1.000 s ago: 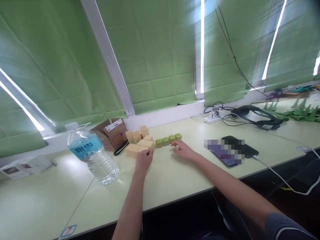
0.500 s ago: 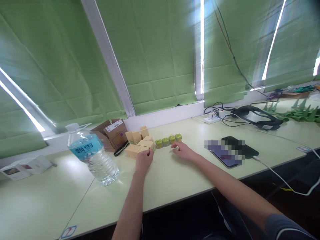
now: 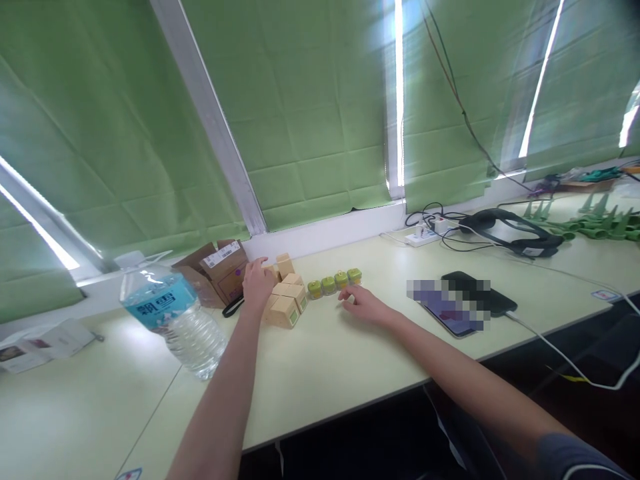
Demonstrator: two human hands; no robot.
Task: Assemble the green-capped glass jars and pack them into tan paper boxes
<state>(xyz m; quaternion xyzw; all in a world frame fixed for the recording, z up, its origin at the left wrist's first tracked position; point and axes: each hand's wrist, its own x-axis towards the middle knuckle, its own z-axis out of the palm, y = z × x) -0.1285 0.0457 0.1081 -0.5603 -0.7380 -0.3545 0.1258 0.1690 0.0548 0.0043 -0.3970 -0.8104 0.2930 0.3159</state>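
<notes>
My left hand [image 3: 257, 285] reaches over the back of a group of pale tan cardboard boxes [image 3: 287, 293], its thumb and forefinger apart. It partly hides the smaller upright boxes [image 3: 285, 265] behind the group, and I cannot make out whether it touches one. Small green windows or labels show on the near box ends. My right hand [image 3: 367, 305] rests on the table with loosely bent fingers and nothing in them. Its fingertips lie just in front of a row of several small clear containers with green tops [image 3: 328, 285].
A large water bottle [image 3: 175, 320] stands left of my left forearm. Behind it sits an open brown carton [image 3: 215, 273] with a black strap [image 3: 233, 307]. At right are phones [image 3: 475, 293] with a white cable, a black headset [image 3: 510, 230], a power strip [image 3: 423, 237] and green cone-shaped parts [image 3: 600, 223].
My left hand has moved left and back, from the front of the tan boxes to the upright ones behind, and its fingers have opened. The right hand stays by the green-topped containers.
</notes>
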